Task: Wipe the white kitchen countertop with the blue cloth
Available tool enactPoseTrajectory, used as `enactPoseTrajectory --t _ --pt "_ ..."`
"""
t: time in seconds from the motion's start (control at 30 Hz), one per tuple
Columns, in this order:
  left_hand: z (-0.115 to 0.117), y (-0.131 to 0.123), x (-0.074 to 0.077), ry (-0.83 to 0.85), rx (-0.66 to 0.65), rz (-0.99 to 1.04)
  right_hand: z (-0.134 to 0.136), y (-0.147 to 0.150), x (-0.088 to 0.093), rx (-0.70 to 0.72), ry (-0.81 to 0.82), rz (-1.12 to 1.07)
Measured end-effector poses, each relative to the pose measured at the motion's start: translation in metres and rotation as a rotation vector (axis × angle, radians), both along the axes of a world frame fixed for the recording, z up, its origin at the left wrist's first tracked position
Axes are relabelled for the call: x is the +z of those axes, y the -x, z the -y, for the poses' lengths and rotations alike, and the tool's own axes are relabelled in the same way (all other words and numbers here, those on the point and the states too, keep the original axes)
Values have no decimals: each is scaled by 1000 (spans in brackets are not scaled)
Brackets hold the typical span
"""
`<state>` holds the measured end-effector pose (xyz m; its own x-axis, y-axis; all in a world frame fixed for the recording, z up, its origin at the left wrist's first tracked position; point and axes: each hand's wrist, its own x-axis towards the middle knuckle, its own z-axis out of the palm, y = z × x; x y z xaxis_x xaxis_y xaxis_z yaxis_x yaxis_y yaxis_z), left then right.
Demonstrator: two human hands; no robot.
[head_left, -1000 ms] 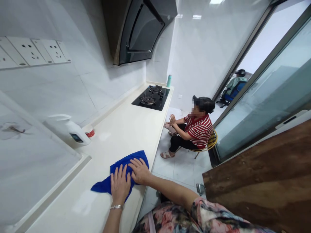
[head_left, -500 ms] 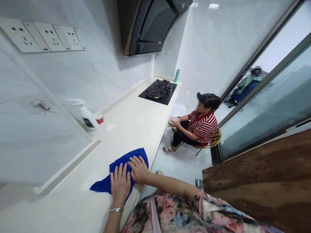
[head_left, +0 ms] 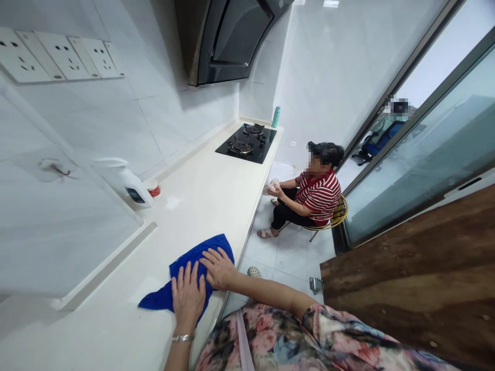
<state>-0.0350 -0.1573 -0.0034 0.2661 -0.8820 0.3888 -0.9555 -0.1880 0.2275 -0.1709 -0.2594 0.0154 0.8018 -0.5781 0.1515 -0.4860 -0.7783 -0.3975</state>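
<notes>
The blue cloth point(head_left: 193, 256) lies spread on the pale table point(head_left: 209, 201), near its front edge. The left hand point(head_left: 188, 296) rests flat on it with fingers extended; the right hand point(head_left: 219, 269), also opened out, presses palm-down just beside, on the same cloth. Along the wall stands a white bottle point(head_left: 135, 186) with a dark label, its contents hidden, and next to it a small red-and-white tub point(head_left: 154, 190), whose inside cannot be made out. A teal flask point(head_left: 276, 117) stands upright beyond the black hob point(head_left: 247, 143); what it holds is not visible.
</notes>
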Motion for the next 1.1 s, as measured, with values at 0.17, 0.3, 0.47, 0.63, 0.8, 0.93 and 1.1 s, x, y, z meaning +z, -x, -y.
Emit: enactPoseTrajectory --t 0.17,0.3,0.47,0.63,0.8,0.93,1.1 --pt "-1 0 -1 0 3 -10 -1 0 1 1 -3 5" --pt "-1 0 -3 11 2 -39 -1 0 0 -4 0 5" --pt "-1 -2 -6 21 -6 -48 0 1 1 3 -2 7" --pt "-3 -1 -4 22 -1 -34 -1 2 1 6 -2 8" --pt "0 -2 -3 14 6 -54 0 1 0 4 20 12" --pt "-3 2 -4 12 16 -56 -1 1 2 2 14 7" --pt "-45 8 -18 -4 -29 -13 -23 15 1 126 70 -9"
